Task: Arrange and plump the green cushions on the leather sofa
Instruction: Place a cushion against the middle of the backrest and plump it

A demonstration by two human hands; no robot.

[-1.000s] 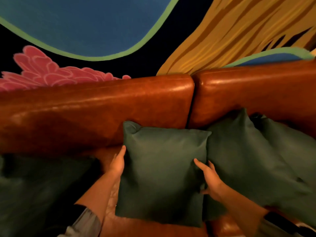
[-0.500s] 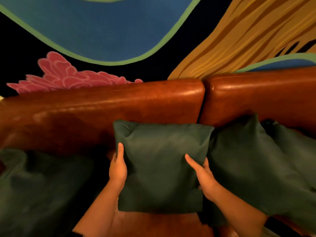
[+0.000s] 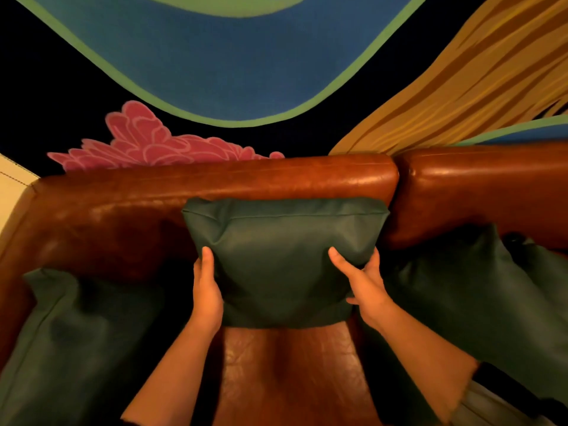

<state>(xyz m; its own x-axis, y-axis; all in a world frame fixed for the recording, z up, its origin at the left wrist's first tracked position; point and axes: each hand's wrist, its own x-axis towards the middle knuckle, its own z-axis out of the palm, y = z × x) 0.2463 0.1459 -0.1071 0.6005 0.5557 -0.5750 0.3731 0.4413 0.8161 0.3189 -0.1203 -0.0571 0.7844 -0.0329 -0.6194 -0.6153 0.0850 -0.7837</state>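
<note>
A dark green cushion (image 3: 282, 259) stands upright in the middle of the brown leather sofa (image 3: 215, 192), its top edge against the backrest. My left hand (image 3: 206, 290) presses its left side and my right hand (image 3: 362, 284) presses its right side, thumbs on the front face, squeezing the lower half inward. Another green cushion (image 3: 70, 339) slumps at the left end of the seat. Two more green cushions (image 3: 473, 296) lean together on the right; the one behind (image 3: 541, 265) is mostly hidden.
The bare leather seat (image 3: 289, 370) shows between my forearms. The backrest splits into two sections just right of the held cushion. A painted wall (image 3: 233, 63) with blue, pink and yellow shapes rises behind the sofa. A pale surface (image 3: 9, 186) shows past the sofa's left arm.
The middle cushion has been raised and stood against the backrest. Both hands moved from loosely touching its sides to squeezing them inward, so its lower half narrowed and its top bulged.
</note>
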